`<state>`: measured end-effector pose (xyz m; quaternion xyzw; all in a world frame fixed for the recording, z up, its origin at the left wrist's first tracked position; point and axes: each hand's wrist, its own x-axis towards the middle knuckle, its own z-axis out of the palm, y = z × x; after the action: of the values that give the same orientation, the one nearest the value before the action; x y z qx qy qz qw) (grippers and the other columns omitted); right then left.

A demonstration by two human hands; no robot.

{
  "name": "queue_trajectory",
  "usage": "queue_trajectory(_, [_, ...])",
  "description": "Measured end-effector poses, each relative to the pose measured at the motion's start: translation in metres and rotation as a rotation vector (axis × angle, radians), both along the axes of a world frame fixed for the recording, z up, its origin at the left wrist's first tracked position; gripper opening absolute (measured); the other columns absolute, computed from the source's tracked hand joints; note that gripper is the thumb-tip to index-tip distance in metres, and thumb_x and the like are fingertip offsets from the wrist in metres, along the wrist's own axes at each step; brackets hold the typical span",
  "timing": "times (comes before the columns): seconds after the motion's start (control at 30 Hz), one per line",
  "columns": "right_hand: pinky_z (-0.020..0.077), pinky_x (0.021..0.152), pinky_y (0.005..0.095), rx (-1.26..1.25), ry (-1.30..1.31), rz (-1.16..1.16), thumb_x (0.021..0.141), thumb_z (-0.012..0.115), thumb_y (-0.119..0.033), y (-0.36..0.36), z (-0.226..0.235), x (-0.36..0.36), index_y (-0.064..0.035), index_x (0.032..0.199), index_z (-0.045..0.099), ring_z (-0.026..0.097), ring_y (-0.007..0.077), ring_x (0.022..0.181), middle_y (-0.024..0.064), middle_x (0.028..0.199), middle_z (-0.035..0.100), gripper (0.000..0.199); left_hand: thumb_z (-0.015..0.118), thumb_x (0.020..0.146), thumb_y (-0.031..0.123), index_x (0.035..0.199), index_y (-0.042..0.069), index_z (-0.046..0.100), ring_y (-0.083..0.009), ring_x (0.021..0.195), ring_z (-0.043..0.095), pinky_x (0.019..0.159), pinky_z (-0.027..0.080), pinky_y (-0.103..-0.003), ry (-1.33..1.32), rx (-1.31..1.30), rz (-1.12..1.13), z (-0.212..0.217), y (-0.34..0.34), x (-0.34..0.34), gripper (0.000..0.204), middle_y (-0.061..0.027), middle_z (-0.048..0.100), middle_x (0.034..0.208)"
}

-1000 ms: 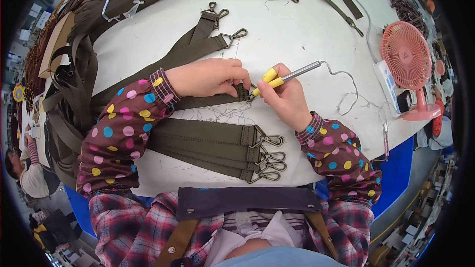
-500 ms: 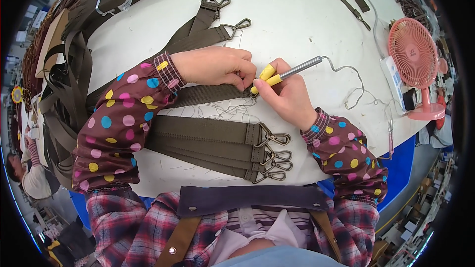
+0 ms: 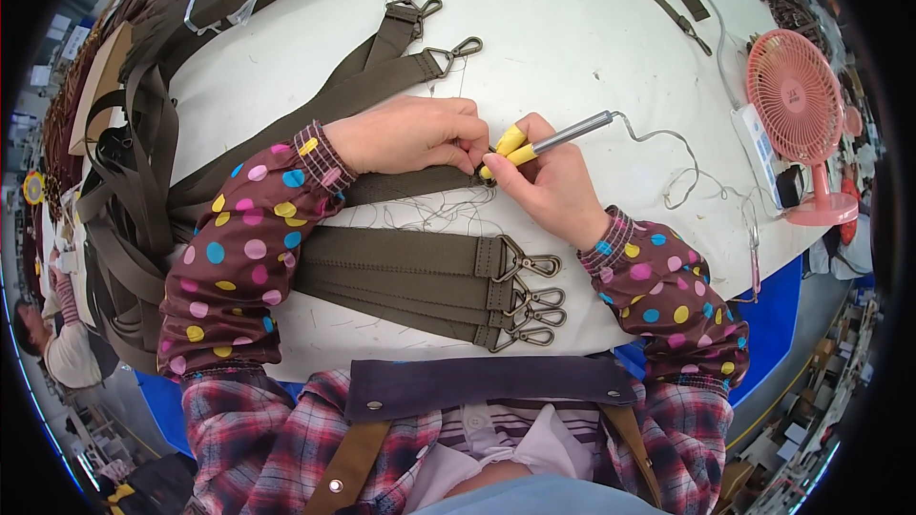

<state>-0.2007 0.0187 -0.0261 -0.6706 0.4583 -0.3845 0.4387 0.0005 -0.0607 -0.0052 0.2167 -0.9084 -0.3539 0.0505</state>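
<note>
Strap crosses white table, grey floor beyond

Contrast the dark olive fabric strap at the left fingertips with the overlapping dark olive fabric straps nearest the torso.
The dark olive fabric strap has the left hand at its end; the overlapping dark olive fabric straps have neither hand on them. The single strap's end is mostly hidden by fingers, while the overlapping straps' bronze-toned metal clasps show openly. All are flat, dark olive fabric.

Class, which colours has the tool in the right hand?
The tool is yellow and silver, best in head view.
</note>
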Motion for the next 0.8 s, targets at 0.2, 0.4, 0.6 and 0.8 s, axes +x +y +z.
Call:
queue_trajectory(0.2, [0.0429, 0.05, 0.0242, -0.003, 0.016, 0.003, 0.087, 0.064, -0.018, 0.0, 0.001, 0.001, -0.0031, 0.088, 0.044, 0.054, 0.0097, 0.055, 0.0048, 0.066, 0.058, 0.025, 0.062, 0.085, 0.021, 0.088, 0.013, 0.056, -0.0217, 0.077, 0.057, 0.067, 0.044, -0.034, 0.019, 0.008, 0.003, -0.002, 0.0, 0.001, 0.011, -0.0033, 0.052, 0.085])
queue_trajectory(0.4, [0.0439, 0.05, 0.0247, -0.014, 0.037, 0.0, 0.087, 0.064, -0.019, -0.001, 0.001, 0.001, -0.003, 0.088, 0.044, 0.057, 0.012, 0.055, 0.0064, 0.067, 0.059, 0.025, 0.062, 0.085, 0.021, 0.088, 0.013, 0.056, -0.0224, 0.079, 0.057, 0.068, 0.045, -0.034, 0.016, 0.01, 0.012, -0.001, 0.0, 0.001, 0.01, -0.0037, 0.054, 0.086])
queue_trajectory(0.6, [0.044, 0.051, 0.0238, 0.015, -0.101, -0.027, 0.087, 0.064, -0.017, -0.003, 0.0, 0.001, -0.0027, 0.088, 0.045, 0.057, 0.0084, 0.056, 0.0047, 0.067, 0.06, 0.024, 0.06, 0.087, 0.015, 0.091, 0.007, 0.053, -0.0246, 0.079, 0.058, 0.068, 0.046, -0.034, 0.036, 0.034, 0.107, 0.004, 0.006, 0.004, 0.011, -0.0075, 0.058, 0.086])
queue_trajectory(0.8, [0.0424, 0.049, 0.023, -0.04, -0.046, -0.087, 0.087, 0.064, -0.015, -0.012, 0.002, 0.002, -0.003, 0.086, 0.045, 0.055, 0.0065, 0.055, 0.0031, 0.065, 0.058, 0.022, 0.058, 0.088, 0.011, 0.091, 0.003, 0.051, -0.0263, 0.074, 0.058, 0.067, 0.046, -0.035, 0.032, 0.028, 0.243, 0.003, 0.016, 0.004, 0.011, -0.0117, 0.06, 0.079])
